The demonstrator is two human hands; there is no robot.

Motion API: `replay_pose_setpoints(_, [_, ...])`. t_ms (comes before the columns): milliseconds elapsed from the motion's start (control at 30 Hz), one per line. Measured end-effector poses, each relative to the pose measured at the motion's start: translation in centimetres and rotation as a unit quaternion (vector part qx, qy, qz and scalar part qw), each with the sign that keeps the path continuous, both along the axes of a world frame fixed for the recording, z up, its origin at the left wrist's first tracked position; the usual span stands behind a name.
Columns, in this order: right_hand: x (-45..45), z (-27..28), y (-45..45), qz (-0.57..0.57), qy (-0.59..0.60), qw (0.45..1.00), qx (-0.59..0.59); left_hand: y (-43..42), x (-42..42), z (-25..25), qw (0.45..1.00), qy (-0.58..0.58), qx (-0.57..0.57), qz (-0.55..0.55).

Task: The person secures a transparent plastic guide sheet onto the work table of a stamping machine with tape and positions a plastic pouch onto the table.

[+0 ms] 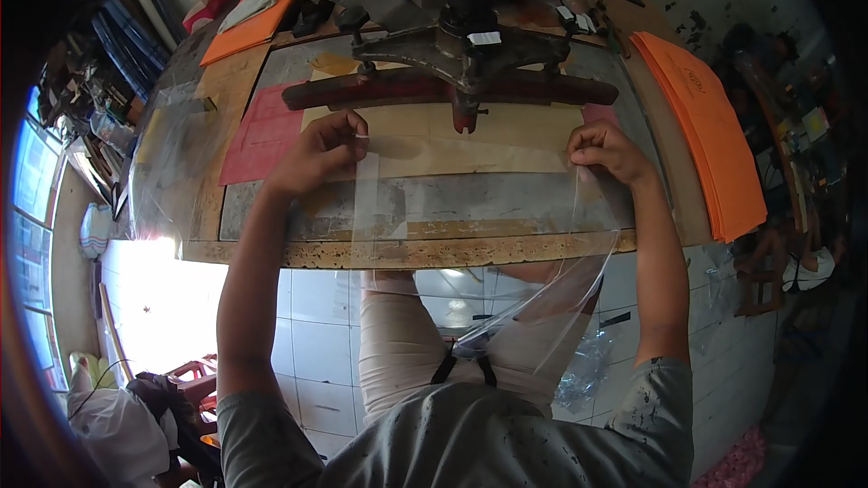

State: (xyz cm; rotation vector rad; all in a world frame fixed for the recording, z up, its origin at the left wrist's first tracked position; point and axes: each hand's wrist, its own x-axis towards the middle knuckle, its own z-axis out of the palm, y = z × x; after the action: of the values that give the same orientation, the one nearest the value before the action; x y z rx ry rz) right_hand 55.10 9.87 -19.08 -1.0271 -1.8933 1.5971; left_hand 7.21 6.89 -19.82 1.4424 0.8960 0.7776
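Observation:
A sheet of clear plastic film [365,208] stretches between my two hands above the worktable, its lower part hanging over the front edge towards my lap. At its upper left corner, my left hand [324,154] is closed in a pinch. My right hand [617,154] pinches the upper right part between thumb and fingers. Beneath the film lies a cream sheet [479,146] on a grey metal plate [488,203]. Part of a red sheet [260,134] shows to the left. Just beyond my hands, a heavy metal press bar [380,89] spans the plate.
Orange sheets [710,131] are stacked at the table's right side, with more orange material [258,27] at the back left. Loose clear film [167,167] drapes over the left edge. The worn wooden front edge [434,256] lies close to my legs.

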Motion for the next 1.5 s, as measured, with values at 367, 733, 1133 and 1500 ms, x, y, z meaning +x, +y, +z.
replay_pose_setpoints(367, [-0.4, -0.7, 0.4, -0.099, 0.017, 0.990, 0.096, -0.3, 0.2, 0.7, 1.000, 0.012, -0.014, -0.010])
replay_pose_setpoints(733, [-0.4, -1.1, 0.9, -0.112, -0.007, 0.989, 0.100, -0.5, 0.4, 1.1, 0.999, 0.017, -0.028, -0.009])
replay_pose_setpoints(1133, [-0.1, -0.9, 0.8, -0.107, -0.012, 0.990, 0.092, -0.5, 0.5, 0.9, 0.999, 0.035, -0.013, 0.040])
replay_pose_setpoints(1500, [-0.1, -0.9, 0.8, -0.107, -0.009, 0.991, 0.079, -0.5, 0.3, 0.9, 0.998, 0.041, 0.019, 0.033])
